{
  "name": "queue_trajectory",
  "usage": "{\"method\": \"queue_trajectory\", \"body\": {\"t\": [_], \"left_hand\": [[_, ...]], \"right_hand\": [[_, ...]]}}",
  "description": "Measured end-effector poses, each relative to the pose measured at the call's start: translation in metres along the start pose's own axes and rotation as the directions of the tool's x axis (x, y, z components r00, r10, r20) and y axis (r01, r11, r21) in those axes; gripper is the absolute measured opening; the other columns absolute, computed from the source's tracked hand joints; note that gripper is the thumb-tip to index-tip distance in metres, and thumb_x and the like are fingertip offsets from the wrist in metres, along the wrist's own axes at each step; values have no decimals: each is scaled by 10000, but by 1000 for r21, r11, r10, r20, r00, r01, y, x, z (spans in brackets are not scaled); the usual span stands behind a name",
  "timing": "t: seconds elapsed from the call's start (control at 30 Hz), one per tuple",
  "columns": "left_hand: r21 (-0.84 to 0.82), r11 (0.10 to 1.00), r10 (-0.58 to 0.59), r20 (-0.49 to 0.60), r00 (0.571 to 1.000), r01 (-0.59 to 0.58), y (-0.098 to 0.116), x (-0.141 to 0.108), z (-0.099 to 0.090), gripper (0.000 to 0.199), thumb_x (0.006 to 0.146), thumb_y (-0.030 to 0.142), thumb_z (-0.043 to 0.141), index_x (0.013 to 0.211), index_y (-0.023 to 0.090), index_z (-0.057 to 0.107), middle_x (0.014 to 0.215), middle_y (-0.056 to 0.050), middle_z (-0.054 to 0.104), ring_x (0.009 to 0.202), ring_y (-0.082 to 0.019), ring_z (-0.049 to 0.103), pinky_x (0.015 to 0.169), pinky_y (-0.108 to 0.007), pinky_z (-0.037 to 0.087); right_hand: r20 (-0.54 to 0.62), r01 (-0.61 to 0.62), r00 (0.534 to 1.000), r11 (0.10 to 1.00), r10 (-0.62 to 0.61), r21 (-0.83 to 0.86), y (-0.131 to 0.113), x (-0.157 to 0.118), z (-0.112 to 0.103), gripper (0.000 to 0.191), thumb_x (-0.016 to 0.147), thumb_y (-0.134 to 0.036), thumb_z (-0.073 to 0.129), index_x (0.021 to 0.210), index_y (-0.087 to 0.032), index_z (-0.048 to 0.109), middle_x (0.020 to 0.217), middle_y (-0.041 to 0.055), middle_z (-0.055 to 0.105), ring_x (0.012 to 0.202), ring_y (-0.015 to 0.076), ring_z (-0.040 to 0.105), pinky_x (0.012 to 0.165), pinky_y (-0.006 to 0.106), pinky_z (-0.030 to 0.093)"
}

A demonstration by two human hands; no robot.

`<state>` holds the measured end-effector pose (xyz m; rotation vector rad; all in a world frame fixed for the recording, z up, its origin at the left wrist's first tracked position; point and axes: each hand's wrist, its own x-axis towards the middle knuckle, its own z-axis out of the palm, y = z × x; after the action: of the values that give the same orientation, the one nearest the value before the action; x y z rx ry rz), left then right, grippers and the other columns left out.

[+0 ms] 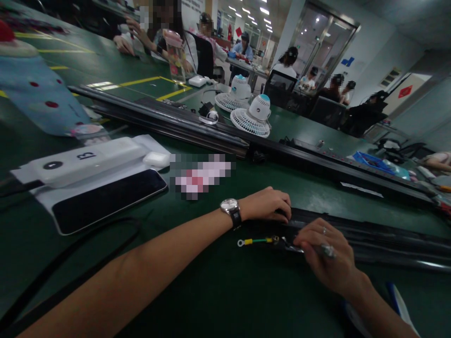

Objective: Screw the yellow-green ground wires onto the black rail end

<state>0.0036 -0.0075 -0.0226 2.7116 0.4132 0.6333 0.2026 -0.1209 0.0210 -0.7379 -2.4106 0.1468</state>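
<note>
R grip [324,256]: pinches slim tool [329,252].
Green wire [260,241]: L of R grip, axis approx. toward it.
L grip [268,205]: near blk strip [391,234]; I can't tell if pinching.

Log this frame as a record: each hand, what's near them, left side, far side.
Left hand: curled at the end of the long black strip, contact unclear
Left wrist: watch
Right hand: gripping a slim tool, type unclear
Near right hand: green wire with ring terminal
Left side: phone, white device
Far side: two white fans
</note>
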Motion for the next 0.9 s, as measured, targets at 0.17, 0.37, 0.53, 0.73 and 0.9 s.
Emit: {"method": "queue_trajectory", "body": {"t": [0.17, 0.37, 0.53, 0.73, 0.9], "left_hand": [[-61, 996, -62, -8, 998, 62, 5, 1, -5, 158, 959, 277, 582, 1057, 261, 705, 1133, -34, 648, 1036, -174, 614, 854, -301, 410], [-230, 964, -159, -104, 982, 132, 28, -14, -34, 237, 986, 203, 507, 1154, 244, 669, 1262, -55, 577, 1136, -173, 572, 991, -323, 440], [-221, 955, -218, -67, 974, 199, 50, -39, -55, 212, 956, 236, 570, 1146, 244, 664, 1311, -59, 540, 1231, -203, 515, 1075, -373, 410], [-150, 958, -260, -95, 961, 244, 58, -54, -55, 251, 944, 211, 582, 1184, 259, 636, 1329, -55, 527, 1248, -210, 490, 1076, -412, 422], [-7, 990, -138, -57, 989, 138, 66, -49, -52, 254, 914, 228, 630, 1168, 241, 632, 1381, -84, 485, 1286, -254, 440, 1085, -461, 394]], "right_hand": [[-16, -14, 1000, 998, 13, -63, 3, -1, -5, 117, 950, -105, 514, 914, -187, 589, 770, 26, 696, 654, 152, 622, 666, 323, 463], [-293, -289, 919, 956, 264, -47, 23, -18, -21, 173, 986, -181, 478, 877, -197, 611, 724, 11, 674, 615, 146, 628, 627, 288, 459], [-70, -117, 990, 990, 123, 80, 16, -8, -15, 113, 990, -177, 496, 954, -204, 600, 808, 9, 683, 726, 153, 630, 706, 302, 460], [90, 51, 995, 999, -50, -9, 8, 0, -7, 51, 984, -207, 554, 997, -192, 601, 866, 20, 703, 805, 172, 625, 788, 351, 443], [-31, 48, 998, 998, -46, 41, 9, -5, -10, 50, 973, -178, 559, 1001, -176, 600, 868, 31, 704, 808, 159, 619, 782, 337, 454]]}}
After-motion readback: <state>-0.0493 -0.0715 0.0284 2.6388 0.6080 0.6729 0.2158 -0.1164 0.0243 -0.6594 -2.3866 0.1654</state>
